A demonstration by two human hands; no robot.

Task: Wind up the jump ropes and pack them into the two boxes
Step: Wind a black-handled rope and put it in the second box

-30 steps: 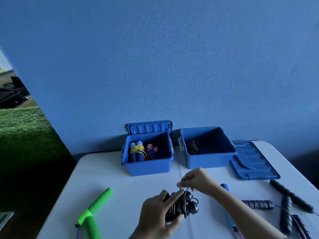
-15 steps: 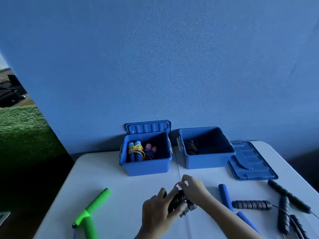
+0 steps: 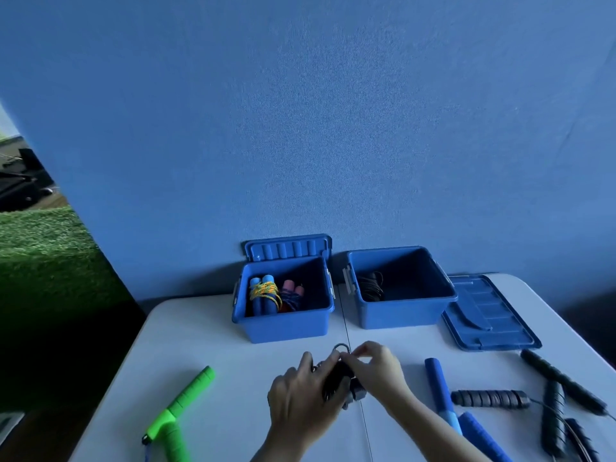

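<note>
While both hands (image 3: 340,378) grip the black rope bundle (image 3: 341,381) — green handles (image 3: 180,408) left, black handles (image 3: 563,381) right.

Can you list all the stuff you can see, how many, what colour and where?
white folding table: 1, white, under everything.
open blue plastic boxes: 2, blue, at the table's far edge, left box and right box.
blue box lids: 2, blue, one upright behind the left box, one flat right of the right box.
wound ropes in left box: 2, blue handles with yellow cord, pink handles.
black coiled rope: 1, black, in the right box.
green-handled jump rope: 1, green, near left.
blue-handled jump rope: 1, blue, near right.
black-handled ropes: count unclear, black, far right.
black wound rope bundle: 1, black, in both hands.
hands: 2, left hand grips the bundle, right hand pinches its cord.
</note>
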